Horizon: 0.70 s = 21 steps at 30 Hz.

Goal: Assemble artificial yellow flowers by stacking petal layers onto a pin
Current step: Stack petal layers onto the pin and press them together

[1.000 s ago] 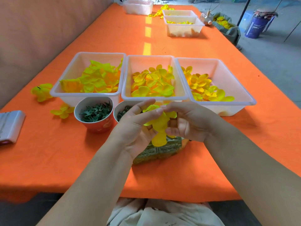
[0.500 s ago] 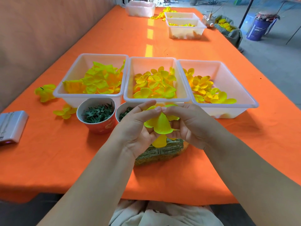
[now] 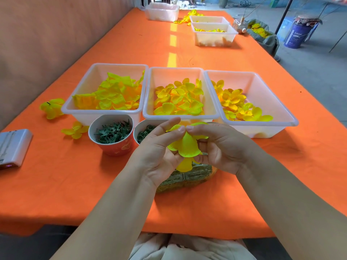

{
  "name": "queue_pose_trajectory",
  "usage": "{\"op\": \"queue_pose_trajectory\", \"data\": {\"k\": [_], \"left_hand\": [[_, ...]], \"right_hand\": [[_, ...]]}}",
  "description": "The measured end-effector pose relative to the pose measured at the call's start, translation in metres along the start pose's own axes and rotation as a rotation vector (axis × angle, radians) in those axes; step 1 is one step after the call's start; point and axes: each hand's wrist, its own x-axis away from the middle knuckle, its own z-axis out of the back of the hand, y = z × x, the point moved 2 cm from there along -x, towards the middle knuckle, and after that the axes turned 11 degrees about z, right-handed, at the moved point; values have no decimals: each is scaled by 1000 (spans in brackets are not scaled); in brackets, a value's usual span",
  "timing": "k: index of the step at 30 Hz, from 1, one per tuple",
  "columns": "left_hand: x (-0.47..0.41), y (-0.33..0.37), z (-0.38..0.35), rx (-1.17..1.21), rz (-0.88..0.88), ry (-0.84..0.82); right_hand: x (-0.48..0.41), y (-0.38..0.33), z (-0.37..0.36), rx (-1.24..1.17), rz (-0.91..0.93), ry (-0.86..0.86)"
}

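The person holds a half-built yellow fabric flower [image 3: 187, 147] just above the orange-covered table [image 3: 56, 184], over a greenish block [image 3: 187, 180]. The left hand [image 3: 159, 149] pinches its petals between thumb and forefinger; the right hand [image 3: 221, 147] pinches it from the other side, fingertips meeting at the top. At least two petal layers look stacked. The pin itself is hidden inside the petals and fingers, so I cannot tell how far it is threaded.

From the hands, three white plastic tubs sit at 11, 12 and 1 o'clock: the left tub [image 3: 88, 81] with pale greenish-yellow petals, the middle tub [image 3: 174, 76] and the right tub [image 3: 262, 91] with deeper yellow ones, all well stocked. At 10 o'clock a red paper cup [image 3: 116, 149] holds green plastic calyx pieces, and a second cup [image 3: 136, 131] beside it holds green rings. Two loose yellow flowers [image 3: 52, 108] lie at 9 to 10 o'clock, seemingly finished.

I'd judge this flower mid-stack, with green parts to add and much stock left.
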Motion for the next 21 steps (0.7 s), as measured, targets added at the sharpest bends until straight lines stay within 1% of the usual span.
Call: {"op": "queue_pose_trajectory", "data": {"k": [6, 10, 15, 21], "left_hand": [[3, 1, -1, -98, -80, 39], [5, 1, -1, -98, -96, 46], [9, 3, -2, -149, -130, 60], [13, -1, 2, -162, -178, 12]], "right_hand": [[-1, 1, 4, -59, -17, 16], [-1, 1, 5, -119, -14, 21], [-2, 5, 6, -159, 34, 0], [0, 6, 8, -180, 76, -77]]}}
